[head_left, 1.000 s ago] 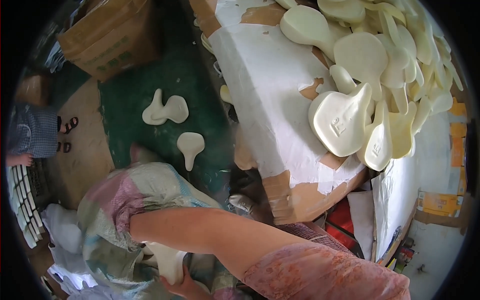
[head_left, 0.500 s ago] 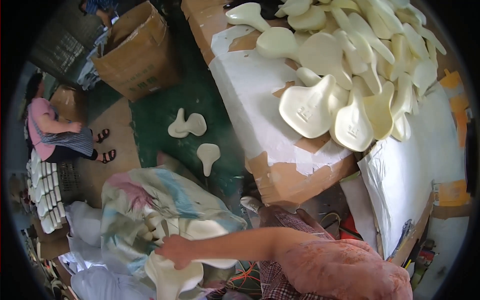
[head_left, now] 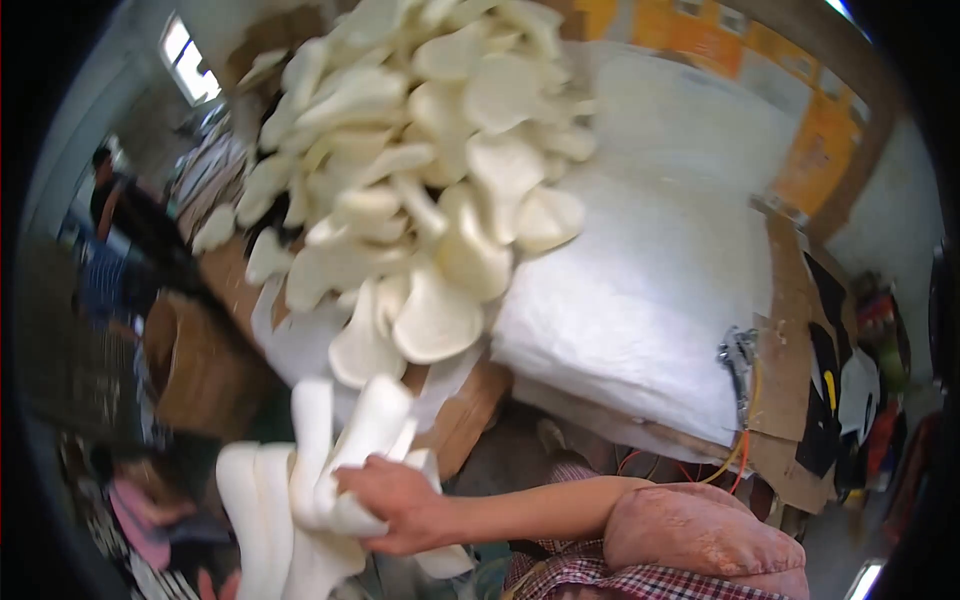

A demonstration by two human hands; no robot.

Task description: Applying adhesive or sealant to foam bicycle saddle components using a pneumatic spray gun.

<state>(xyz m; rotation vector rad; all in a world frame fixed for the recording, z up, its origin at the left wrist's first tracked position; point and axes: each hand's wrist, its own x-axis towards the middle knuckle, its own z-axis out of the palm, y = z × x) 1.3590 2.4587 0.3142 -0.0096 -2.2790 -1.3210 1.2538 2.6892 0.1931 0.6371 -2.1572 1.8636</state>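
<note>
Right hand (head_left: pixel 395 505) closing around a bundle of cream foam pieces (head_left: pixel 330 470), fingers wrapped over the near ends, forearm reaching in from the lower right out of a pink sleeve (head_left: pixel 700 530). Bundle being held just off the near left edge of the table (head_left: pixel 470 410), long pale strips fanning upward and downward from the grip. Left hand not showing in this view; state impossible to tell.

Heap of flat cream cut-outs (head_left: pixel 420 170) lying across the left half of the table, nearest pieces overhanging the near edge just above the held bundle. Folded white sheet (head_left: pixel 650 300) lying to the right of the heap, touching it along one side. Small metal tool with an orange cord (head_left: pixel 738 352) resting at the near right edge of the sheet. Brown cardboard box (head_left: pixel 195 365) standing beside the left edge of the table, blurred. Other people (head_left: pixel 120 215) sitting farther off to the left, blurred.
</note>
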